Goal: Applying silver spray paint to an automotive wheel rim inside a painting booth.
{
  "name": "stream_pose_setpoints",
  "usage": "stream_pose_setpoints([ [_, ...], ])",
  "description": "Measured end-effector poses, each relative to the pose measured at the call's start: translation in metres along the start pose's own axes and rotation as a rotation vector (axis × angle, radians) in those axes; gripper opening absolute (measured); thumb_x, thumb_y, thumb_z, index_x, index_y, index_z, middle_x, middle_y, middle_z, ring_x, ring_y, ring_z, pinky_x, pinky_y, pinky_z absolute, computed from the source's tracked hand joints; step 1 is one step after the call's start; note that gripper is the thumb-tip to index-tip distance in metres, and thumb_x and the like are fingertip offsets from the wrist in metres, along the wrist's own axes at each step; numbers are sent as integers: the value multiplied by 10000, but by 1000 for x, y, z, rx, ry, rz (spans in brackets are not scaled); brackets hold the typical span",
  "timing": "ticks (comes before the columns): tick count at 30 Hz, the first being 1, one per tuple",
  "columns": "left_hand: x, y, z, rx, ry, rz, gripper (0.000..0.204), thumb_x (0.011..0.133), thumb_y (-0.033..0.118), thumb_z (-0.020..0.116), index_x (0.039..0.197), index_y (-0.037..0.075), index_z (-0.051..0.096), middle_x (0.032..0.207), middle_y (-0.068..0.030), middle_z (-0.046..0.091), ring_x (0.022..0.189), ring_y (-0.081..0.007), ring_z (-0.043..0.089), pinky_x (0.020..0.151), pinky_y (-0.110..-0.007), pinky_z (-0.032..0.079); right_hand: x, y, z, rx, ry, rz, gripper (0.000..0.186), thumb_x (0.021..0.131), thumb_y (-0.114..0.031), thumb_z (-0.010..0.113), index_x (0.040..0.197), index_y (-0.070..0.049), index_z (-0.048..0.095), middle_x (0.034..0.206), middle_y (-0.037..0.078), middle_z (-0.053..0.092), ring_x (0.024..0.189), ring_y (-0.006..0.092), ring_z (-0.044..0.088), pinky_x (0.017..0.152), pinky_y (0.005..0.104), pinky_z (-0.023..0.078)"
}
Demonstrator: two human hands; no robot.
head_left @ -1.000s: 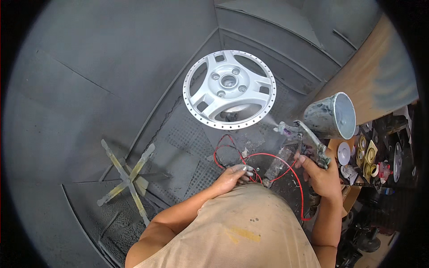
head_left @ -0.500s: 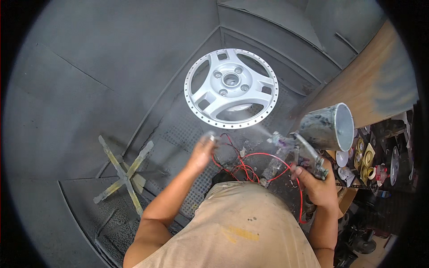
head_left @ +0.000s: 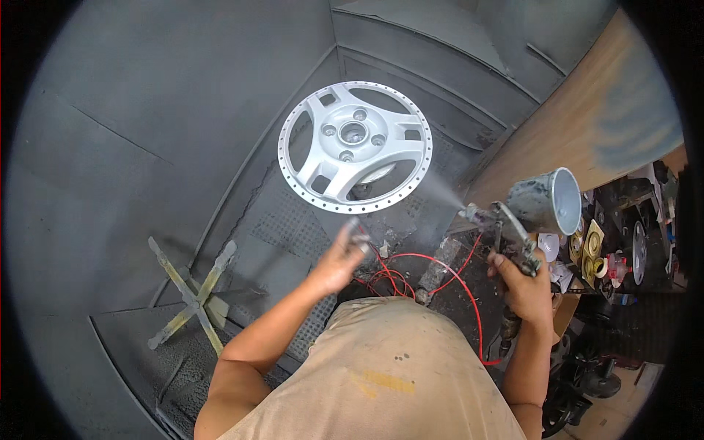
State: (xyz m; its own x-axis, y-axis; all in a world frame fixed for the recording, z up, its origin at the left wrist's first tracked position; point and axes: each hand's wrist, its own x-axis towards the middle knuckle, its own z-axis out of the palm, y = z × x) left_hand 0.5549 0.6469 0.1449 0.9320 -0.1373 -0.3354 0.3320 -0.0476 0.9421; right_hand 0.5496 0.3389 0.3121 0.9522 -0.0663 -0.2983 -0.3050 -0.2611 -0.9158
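My right hand (head_left: 525,284) is wrapped round the handle of a spray gun (head_left: 506,229), a stained metal cup (head_left: 533,202) tilted on its top. Pale mist (head_left: 444,192) fans from the nozzle toward the lower right rim of a silver wheel face (head_left: 392,129). That wheel has three broad spokes, small holes round its rim and a hub with bolt holes; its support is mostly hidden beneath. Just below its near rim is my left hand (head_left: 343,262), fingers silver-stained, bent and apart, with nothing seen in them. Whether a fingertip touches the rim, I cannot tell.
A red hose (head_left: 469,293) loops over the floor below the gun. On the left stands a taped cross-shaped stand (head_left: 192,299). Grey walls (head_left: 183,95) enclose the far side, and a curved brown panel (head_left: 579,110) rises at right. Shelves with tape rolls (head_left: 592,242) lie beyond my right hand.
The wheel has turned a little counter-clockwise. My whole view has shifted slightly, and the spray gun sits farther right relative to the wheel. Mist comes out in both frames.
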Motion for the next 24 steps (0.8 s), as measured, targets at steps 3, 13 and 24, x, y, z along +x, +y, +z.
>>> stream_pose_setpoints([
  [3, -8, -27, 18, 21, -192, -32, 558, 931, 222, 552, 1400, 4, 339, 1231, -132, 547, 1091, -199, 525, 919, -330, 435, -5, 4, 6, 27, -108, -56, 126, 849, -128, 677, 912, -24, 646, 686, -1, 616, 510, 52, 488, 457, 214, 375],
  [13, -20, -47, 25, 71, -311, -177, 431, 905, 139, 560, 1294, -25, 478, 1115, -132, 617, 1031, -189, 579, 912, -310, 449, -8, -30, 52, 91, -506, 54, 184, 854, -156, 657, 930, 9, 631, 737, 11, 603, 602, 62, 518, 532, 223, 419],
  [24, 36, 29, -98, -267, 270, 4, 623, 823, 90, 508, 1404, -4, 304, 1250, -128, 555, 1120, -235, 544, 866, -348, 443, 1, -15, 33, 86, -236, -97, 236, 866, -108, 636, 1057, 19, 581, 868, 38, 631, 665, 68, 553, 521, 214, 437],
])
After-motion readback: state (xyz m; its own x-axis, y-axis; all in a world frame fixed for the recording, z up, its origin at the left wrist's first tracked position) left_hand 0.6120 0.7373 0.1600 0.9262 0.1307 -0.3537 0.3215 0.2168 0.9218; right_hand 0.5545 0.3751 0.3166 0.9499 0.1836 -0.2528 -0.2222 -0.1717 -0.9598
